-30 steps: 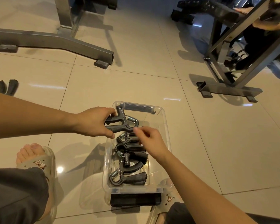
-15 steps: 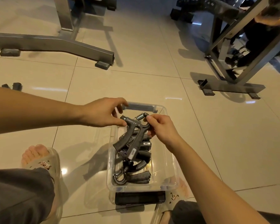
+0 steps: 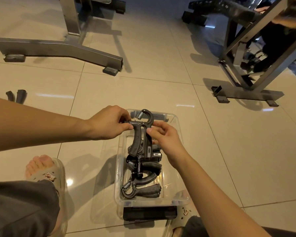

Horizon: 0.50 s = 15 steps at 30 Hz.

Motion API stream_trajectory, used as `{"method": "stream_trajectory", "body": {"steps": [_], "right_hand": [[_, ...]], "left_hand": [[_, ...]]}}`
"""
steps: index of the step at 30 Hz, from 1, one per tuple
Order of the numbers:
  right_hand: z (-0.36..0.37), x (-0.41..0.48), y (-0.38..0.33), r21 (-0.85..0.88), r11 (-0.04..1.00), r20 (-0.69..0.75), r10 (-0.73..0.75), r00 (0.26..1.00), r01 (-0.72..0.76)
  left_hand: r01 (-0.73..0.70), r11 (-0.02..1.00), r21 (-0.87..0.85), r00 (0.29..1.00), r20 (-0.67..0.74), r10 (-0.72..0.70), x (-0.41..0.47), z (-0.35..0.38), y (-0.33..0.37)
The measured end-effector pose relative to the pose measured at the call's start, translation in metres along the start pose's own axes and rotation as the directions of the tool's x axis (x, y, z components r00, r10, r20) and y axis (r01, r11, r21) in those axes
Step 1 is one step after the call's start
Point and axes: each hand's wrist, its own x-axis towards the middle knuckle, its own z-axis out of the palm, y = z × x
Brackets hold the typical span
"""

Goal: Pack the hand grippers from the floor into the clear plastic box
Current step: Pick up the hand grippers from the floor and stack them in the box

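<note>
We have turned the black spring-loaded hand gripper (image 3: 137, 139) lengthwise, and now our left hand (image 3: 109, 124) and right hand (image 3: 164, 139) both pinch it just above the clear rectangular plastic box (image 3: 120, 168), seemingly ready for lowering inside.

We hold one hand gripper (image 3: 140, 134) over the far end of the clear plastic box (image 3: 119, 168), spring end away from us. Our left grip (image 3: 109, 123) pinches its top bar and our right grip (image 3: 166, 139) pinches a handle. Packed grippers (image 3: 141, 186) lie in the box. Dark handles (image 3: 16, 95) lie on the floor (image 3: 229, 168), far left.
</note>
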Motion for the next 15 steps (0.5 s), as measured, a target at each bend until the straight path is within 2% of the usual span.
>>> {"method": "stream_trajectory", "body": {"steps": [2,5,7,10,13,15], "right_hand": [[0.005,-0.004,0.003,-0.059,0.998,0.064,0.042,0.997,-0.038],[0.007,-0.005,0.002,0.051,0.998,0.053,0.023,0.998,-0.026],[0.005,-0.004,-0.003,0.086,0.996,-0.031,0.02,0.999,-0.017],[-0.005,-0.001,-0.008,0.023,1.0,-0.105,-0.011,0.994,0.014],[-0.014,0.002,-0.013,-0.087,0.996,-0.1,-0.038,0.994,0.029],[-0.02,0.003,-0.017,-0.117,0.992,-0.038,-0.046,0.998,0.041]], "left_hand": [[0.046,0.998,-0.048,0.998,-0.037,-0.048,0.001,0.001,0.001],[0.057,0.991,-0.121,0.997,-0.038,-0.062,0.002,0.0,0.005],[0.016,0.988,-0.153,1.0,-0.008,-0.017,0.0,-0.002,0.009],[-0.066,0.987,-0.148,0.997,0.04,0.073,-0.002,-0.002,0.013],[-0.136,0.985,-0.102,0.99,0.034,0.14,-0.002,-0.003,0.016],[-0.159,0.983,-0.091,0.987,0.017,0.161,-0.002,-0.004,0.019]]}}
